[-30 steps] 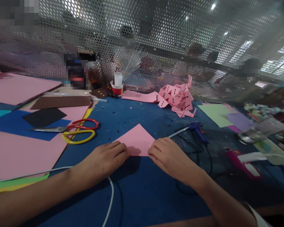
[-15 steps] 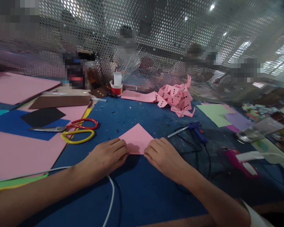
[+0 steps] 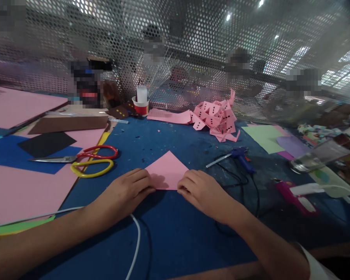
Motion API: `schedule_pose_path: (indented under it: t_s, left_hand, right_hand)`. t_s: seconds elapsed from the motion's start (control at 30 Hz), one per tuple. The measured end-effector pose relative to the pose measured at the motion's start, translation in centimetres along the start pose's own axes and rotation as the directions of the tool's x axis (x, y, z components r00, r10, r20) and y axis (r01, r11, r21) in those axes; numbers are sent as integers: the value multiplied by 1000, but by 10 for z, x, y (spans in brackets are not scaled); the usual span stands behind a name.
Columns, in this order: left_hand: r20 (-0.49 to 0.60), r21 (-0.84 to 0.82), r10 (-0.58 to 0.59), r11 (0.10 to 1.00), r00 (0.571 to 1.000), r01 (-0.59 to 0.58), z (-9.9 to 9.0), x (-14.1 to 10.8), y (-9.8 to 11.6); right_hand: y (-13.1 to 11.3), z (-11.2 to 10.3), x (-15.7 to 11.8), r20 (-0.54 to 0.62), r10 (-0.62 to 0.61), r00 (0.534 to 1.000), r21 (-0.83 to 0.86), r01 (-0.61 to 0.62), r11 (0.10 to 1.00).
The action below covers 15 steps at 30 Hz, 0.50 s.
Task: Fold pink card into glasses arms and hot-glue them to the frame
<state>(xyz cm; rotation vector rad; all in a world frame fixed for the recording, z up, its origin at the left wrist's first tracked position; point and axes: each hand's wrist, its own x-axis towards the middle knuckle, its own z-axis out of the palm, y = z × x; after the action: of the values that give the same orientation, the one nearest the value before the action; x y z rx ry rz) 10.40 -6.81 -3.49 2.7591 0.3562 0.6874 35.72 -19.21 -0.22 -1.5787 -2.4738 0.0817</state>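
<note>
From the head camera, I saw both hands at a sheet of pink paper (image 3: 168, 171) lying on the blue desk (image 3: 175, 233), one peak pointing away from the person. The left hand (image 3: 130, 190) had its grip drawn narrow on the paper's near left corner, fingers curled over it; the right hand (image 3: 204, 194) gripped the near right corner the same way. The straight near edge showed between them.

Off to the left, scissors (image 3: 68, 159) with red and yellow handles lay across blue paper (image 3: 6, 153) and pink sheets, beside a black sheet (image 3: 48, 144). A white cable (image 3: 139, 237) curved out below the left forearm. Right of the right hand sat a blue glue gun (image 3: 241, 157). Farther back, a red-and-white cup (image 3: 141, 108) stood near pink strips (image 3: 169, 116) and a heap of dotted pink paper pieces (image 3: 216, 116).
</note>
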Motion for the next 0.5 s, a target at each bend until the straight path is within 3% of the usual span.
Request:
schedule_pose_path:
  t_s: [0.5]
  left_hand:
    - [8, -60, -87, 994, 996, 87, 0, -6, -5]
  right_hand:
    - [0, -8, -5, 11, 60, 998, 40, -61, 997]
